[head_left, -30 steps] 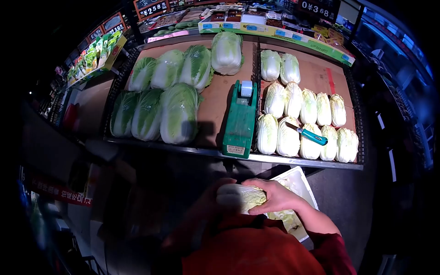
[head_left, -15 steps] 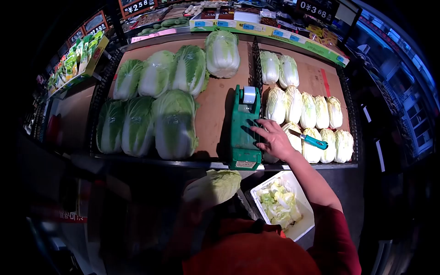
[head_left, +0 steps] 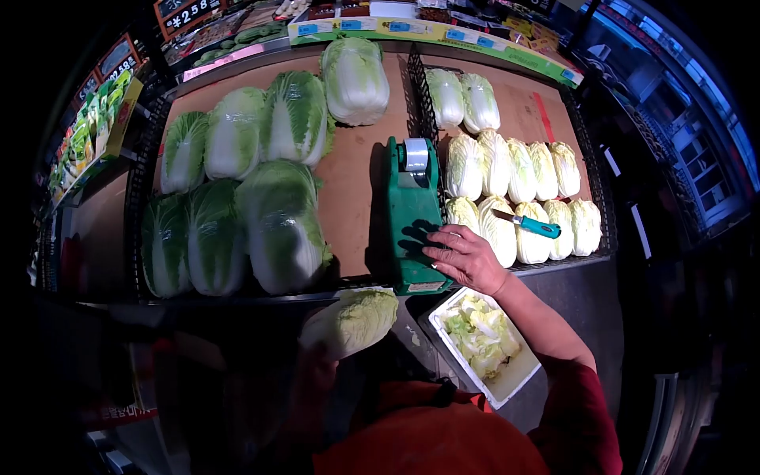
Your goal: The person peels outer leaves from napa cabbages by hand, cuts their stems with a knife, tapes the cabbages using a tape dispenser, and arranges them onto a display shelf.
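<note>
My left hand, mostly in shadow, holds a napa cabbage in front of the display's near edge. My right hand hovers at the right side of a green tape dispenser, its fingers slightly bent and apart. Whether the fingertips touch the dispenser I cannot tell. A roll of tape sits at the dispenser's far end. Just beyond my right hand, a knife with a teal handle lies across the small pale cabbages.
Large wrapped cabbages fill the left section. A black mesh divider separates it from the small cabbages. Below the display, a white foam box holds trimmed leaves. Packaged goods stand at far left.
My right hand has moved toward the near end of the dispenser, its fingers more bent. The cabbage in my left hand has shifted slightly left. The whole view has shifted a little.
</note>
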Motion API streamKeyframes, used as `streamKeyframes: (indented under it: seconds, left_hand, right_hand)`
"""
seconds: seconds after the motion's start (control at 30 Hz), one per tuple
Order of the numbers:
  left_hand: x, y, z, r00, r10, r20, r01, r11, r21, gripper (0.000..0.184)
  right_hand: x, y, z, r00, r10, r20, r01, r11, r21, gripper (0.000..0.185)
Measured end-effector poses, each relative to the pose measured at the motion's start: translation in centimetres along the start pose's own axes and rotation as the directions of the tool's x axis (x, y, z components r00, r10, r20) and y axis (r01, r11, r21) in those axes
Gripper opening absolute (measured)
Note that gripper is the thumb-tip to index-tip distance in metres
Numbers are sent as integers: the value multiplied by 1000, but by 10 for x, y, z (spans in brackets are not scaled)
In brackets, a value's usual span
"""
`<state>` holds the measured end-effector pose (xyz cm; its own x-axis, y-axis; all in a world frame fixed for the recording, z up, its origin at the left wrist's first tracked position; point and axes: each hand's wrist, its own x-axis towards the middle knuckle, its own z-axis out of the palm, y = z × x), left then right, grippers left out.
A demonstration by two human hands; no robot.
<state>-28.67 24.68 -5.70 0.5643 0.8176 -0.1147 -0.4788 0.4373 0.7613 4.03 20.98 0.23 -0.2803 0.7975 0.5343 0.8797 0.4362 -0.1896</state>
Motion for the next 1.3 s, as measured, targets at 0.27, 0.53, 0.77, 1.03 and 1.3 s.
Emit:
streamKeyframes:
  seconds: [0.27,0.53,0.77,1.03,1.3]
  left_hand:
    - [9,-1,2,990,25,140,-24,1000,-5,60]
    - [24,26,78,968,25,251,-22,1000,-18,63]
    - [-2,25,130,948,-53,313,-29,967,253,59]
    - [-38,6,144,927,-45,373,-61,961,269,63]
    - [-67,-7,119,904,4,429,-250,818,519,69]
  right_hand:
    - [-19,-45,-4,999,-6,-48,2,997,-74,28]
    - [-54,-112,-25,999,-31,-8,31,996,-82,28]
    - [-97,-193,-56,993,-48,-111,39,996,-83,31]
    - [-136,-252,-83,991,-29,-133,29,1000,-7,30]
    - [-131,-277,-134,989,-65,-130,68,998,16,20]
